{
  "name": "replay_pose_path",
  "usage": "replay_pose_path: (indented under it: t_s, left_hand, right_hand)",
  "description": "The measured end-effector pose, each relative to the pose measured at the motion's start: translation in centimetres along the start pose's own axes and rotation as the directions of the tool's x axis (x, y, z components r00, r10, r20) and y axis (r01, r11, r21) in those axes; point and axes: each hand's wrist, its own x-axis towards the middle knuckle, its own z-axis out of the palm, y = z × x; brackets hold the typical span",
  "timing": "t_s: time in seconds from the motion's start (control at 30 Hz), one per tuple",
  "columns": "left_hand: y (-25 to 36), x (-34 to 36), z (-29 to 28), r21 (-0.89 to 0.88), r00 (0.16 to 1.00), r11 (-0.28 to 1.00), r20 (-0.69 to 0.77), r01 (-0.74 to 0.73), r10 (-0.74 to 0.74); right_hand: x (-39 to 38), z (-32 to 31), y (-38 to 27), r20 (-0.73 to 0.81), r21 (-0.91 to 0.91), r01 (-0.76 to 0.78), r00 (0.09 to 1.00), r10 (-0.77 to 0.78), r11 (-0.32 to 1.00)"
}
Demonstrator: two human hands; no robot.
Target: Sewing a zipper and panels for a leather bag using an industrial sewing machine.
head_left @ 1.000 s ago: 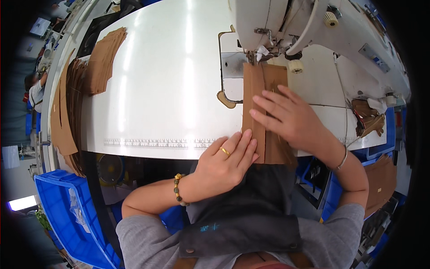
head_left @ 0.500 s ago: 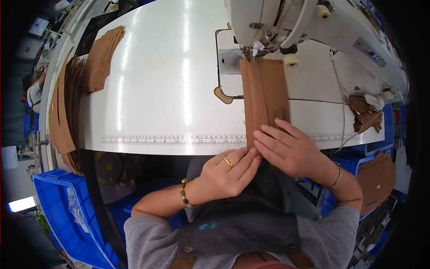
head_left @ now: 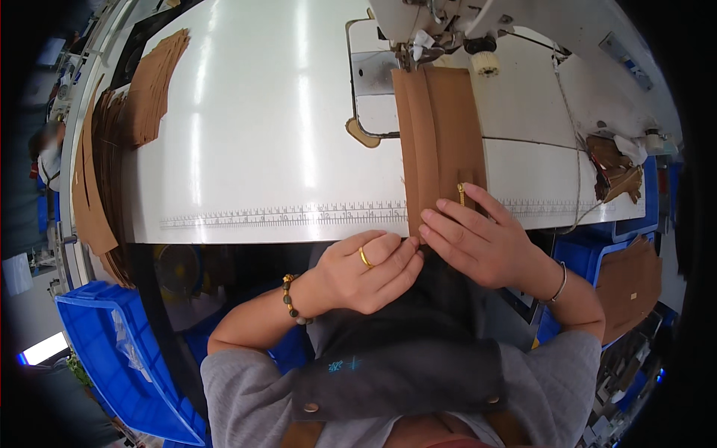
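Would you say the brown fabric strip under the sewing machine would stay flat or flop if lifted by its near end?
Probably flop: the brown fabric strip lies folded lengthwise and flat. It likely slides easily on the glossy white table. The left hand and right hand both pinch its near end.

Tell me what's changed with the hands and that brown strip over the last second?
Both hands slid back toward the person: the right hand, which lay flat higher up on the brown strip, now pinches its near end at the table edge, with the left hand beside it. More of the strip lies bare. Its far end stays under the sewing machine, and the stacked brown pieces at left have not moved.
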Motion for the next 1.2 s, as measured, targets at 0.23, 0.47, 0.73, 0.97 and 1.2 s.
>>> replay_pose_path:
  t_s: [0.23,0.47,0.73,0.97,1.2]
  left_hand:
    - [-0.1,-0.3,-0.1,-0.011,1.000,1.000,0.016,-0.012,0.013]
    - [-1.2,1.3,-1.2,-0.080,0.992,0.991,0.084,0.104,-0.098]
    - [-7.0,5.7,1.1,0.247,0.881,0.950,0.383,0.192,-0.277]
    - [-10.0,6.7,2.2,0.231,0.895,0.960,0.376,0.162,-0.241]
    - [-9.5,6.4,1.7,0.223,0.882,0.952,0.376,0.210,-0.283]
  right_hand:
    - [-0.5,0.9,-0.5,-0.010,0.042,-0.057,0.998,0.057,0.998]
    - [-1.0,1.2,-1.5,-0.040,0.082,-0.098,0.994,0.101,0.992]
    - [-0.6,0.7,-1.9,-0.003,0.045,-0.076,0.997,0.076,0.996]
    - [1.9,-3.0,0.8,0.069,0.131,-0.067,0.996,0.059,0.989]
    - [5.4,-2.9,8.0,-0.190,-0.051,0.010,0.982,-0.020,0.999]
